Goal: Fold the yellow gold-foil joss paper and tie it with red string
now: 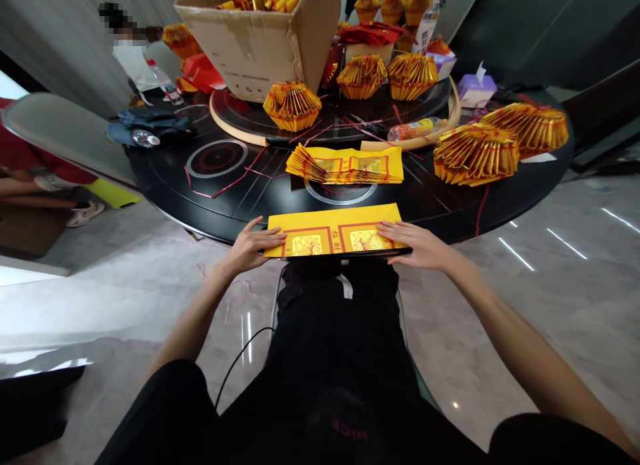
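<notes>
A yellow paper sheet (334, 233) with red frames and gold patterns lies at the near edge of the black table (225, 211). On its left end rests my left hand (250, 246), fingers stretched out over the paper. My right hand (417, 245) lies across the right end, its fingers extended flat and the thumb lower, by the table edge. Just beyond the sheet is a stack of folded yellow papers (350, 166), fanned out at its left side.
Pleated gold paper pieces (475, 155) sit at the right. A turntable rim (240, 133) carries a cardboard box (245, 51), more pleated pieces and an orange bottle (413, 129). A blue bag (150, 126) lies at the left; people sit beyond.
</notes>
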{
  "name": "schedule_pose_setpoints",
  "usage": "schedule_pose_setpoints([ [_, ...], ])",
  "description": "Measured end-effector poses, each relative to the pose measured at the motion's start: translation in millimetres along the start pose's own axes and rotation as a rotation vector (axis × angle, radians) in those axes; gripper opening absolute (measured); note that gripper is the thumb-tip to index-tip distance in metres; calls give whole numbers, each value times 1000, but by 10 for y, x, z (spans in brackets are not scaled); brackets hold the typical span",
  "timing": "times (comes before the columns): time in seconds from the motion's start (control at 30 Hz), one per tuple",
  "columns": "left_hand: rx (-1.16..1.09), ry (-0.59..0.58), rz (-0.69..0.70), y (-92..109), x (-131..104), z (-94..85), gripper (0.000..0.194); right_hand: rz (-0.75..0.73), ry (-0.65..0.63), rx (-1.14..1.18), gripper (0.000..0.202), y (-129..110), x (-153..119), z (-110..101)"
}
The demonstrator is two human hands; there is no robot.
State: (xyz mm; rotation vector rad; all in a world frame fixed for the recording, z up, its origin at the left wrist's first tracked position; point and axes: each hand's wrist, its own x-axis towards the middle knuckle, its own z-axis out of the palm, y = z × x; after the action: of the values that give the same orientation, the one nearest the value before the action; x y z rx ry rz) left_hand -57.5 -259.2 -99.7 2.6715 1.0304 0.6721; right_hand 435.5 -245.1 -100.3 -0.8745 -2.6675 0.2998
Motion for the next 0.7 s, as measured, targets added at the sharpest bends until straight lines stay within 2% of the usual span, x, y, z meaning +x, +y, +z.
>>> schedule_pose_setpoints([
  [0.13, -111, 67, -69, -29, 9, 36, 34, 26, 59, 18, 58, -30, -96, 13],
  [0.27, -212, 131, -155, -35, 15, 62, 27, 80, 123, 122, 39, -78, -103, 28],
  [0.37, -263, 157, -242, -22, 21, 89, 23, 141, 228, 251, 39, -130, -96, 51],
  [0.43, -278, 195, -296, -8, 41, 112, 23, 232, 305, 336, 34, -177, -75, 71],
  [0.53, -291, 305, -407, 28, 108, 137, 24, 470, 394, 428, 28, -236, -3, 79],
  [0.63, -329, 360, -571, 80, 208, 127, 24, 684, 441, 496, 35, -262, 110, 34],
  [0.7, -355, 351, -656, 120, 272, 108, 27, 760, 443, 552, 42, -269, 189, -17],
])
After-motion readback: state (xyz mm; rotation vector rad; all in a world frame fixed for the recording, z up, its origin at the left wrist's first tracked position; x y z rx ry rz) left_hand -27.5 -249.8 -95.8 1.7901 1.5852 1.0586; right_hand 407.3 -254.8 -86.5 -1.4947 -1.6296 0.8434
